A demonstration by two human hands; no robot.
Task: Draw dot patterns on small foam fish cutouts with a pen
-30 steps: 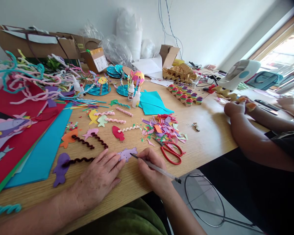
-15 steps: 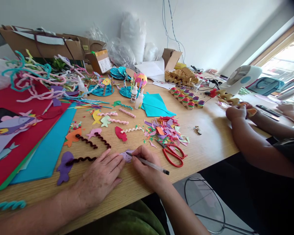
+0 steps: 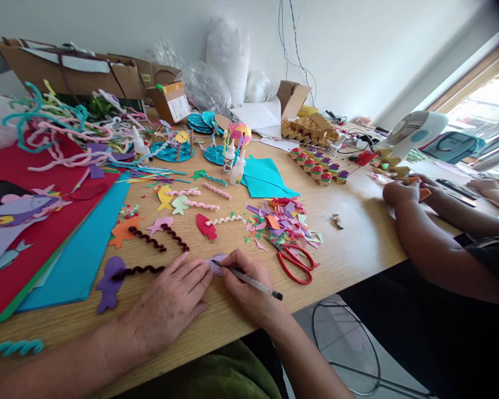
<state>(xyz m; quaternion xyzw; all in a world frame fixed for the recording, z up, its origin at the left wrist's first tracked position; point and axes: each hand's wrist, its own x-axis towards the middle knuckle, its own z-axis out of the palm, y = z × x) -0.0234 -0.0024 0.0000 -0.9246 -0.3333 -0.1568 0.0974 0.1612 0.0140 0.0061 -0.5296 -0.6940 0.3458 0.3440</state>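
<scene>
My right hand (image 3: 246, 280) is closed around a clear pen (image 3: 255, 284) with a black end cap. The pen's tip rests on a small lilac paper fish (image 3: 217, 266) lying on the table. My left hand (image 3: 177, 293) lies flat, its fingertips pressing the fish's left edge, so part of it is hidden. Left of that hand is a purple paper fish (image 3: 111, 280) with a dark brown curled pipe cleaner (image 3: 143, 271) on it. Beyond lie orange (image 3: 123, 231), pink (image 3: 158, 224) and red (image 3: 207, 226) paper fish.
Red-handled scissors (image 3: 295, 263) lie right of my hands, beside a heap of paper scraps (image 3: 289, 219). Glue bottles (image 3: 238, 169) stand farther back. Coloured sheets (image 3: 72, 260) cover the left side. At right, another person's hands (image 3: 403, 194) hold an orange piece.
The pen in my right hand has shifted slightly left across the lilac fish. My left hand stays in place.
</scene>
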